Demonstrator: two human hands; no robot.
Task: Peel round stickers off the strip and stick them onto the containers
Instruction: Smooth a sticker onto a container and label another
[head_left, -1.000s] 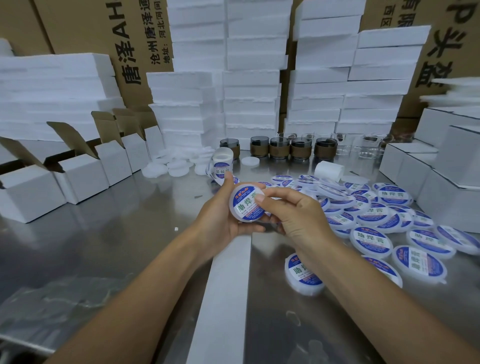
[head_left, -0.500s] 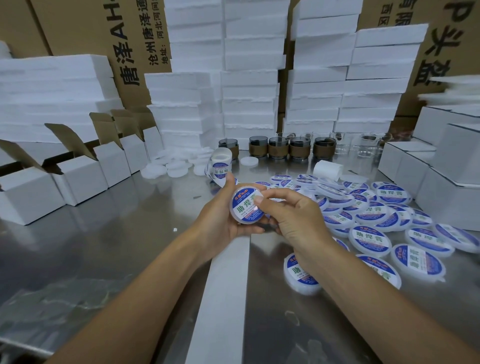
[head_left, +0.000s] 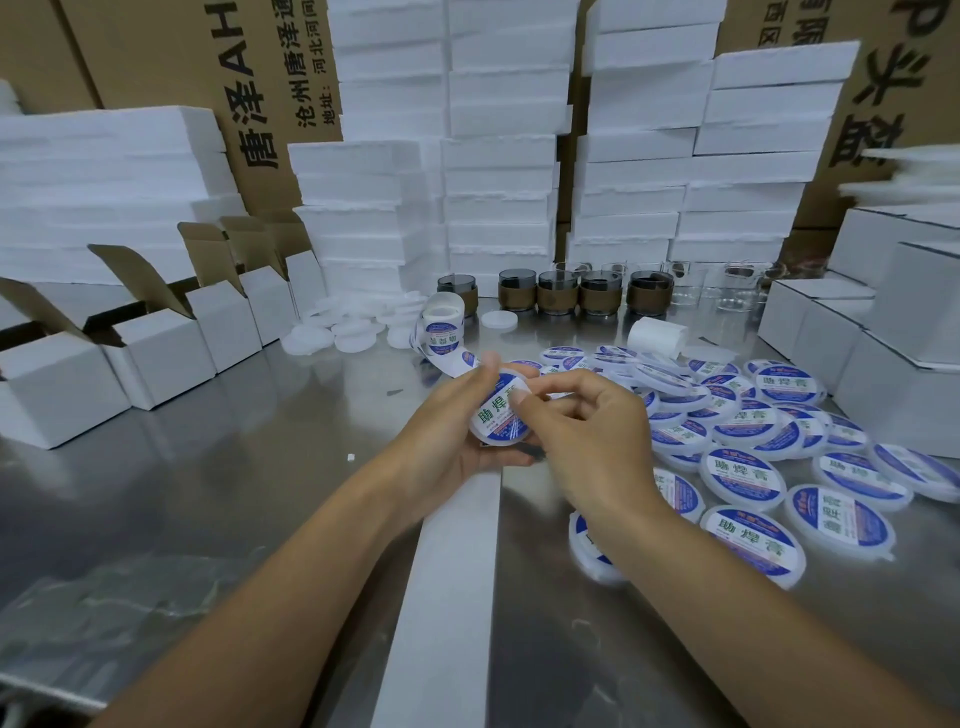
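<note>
- Two hands meet above the middle of the stainless steel table (head_left: 208, 493); the left hand (head_left: 447, 436) cups a round white plastic container (head_left: 485, 439) from below, thumb on its upper rim and fingers curled under it
- The round blue-and-white sticker (head_left: 498, 415) lies on the container's face, tilted toward the camera
- The right hand (head_left: 597, 436) presses its forefinger tip onto the sticker's upper right edge, its other fingers loosely curled; whether the thumb touches the rim cannot be told
- The roll of sticker strip (head_left: 441, 325) stands just beyond the left thumb, its loose end curving down behind the hand
- A long white paper band (head_left: 452, 571) runs from under the hands to the near edge, between the forearms
- The heap of labelled round containers (head_left: 743, 478) crowds the right side, up to the closed white cartons (head_left: 883, 338)
- Plain white discs (head_left: 348, 327) lie beside the roll, brown-banded glass jars (head_left: 556, 293) behind it
- Open white cardboard boxes (head_left: 156, 348) line the left edge; the bare steel between them and the left forearm is the widest free room
</note>
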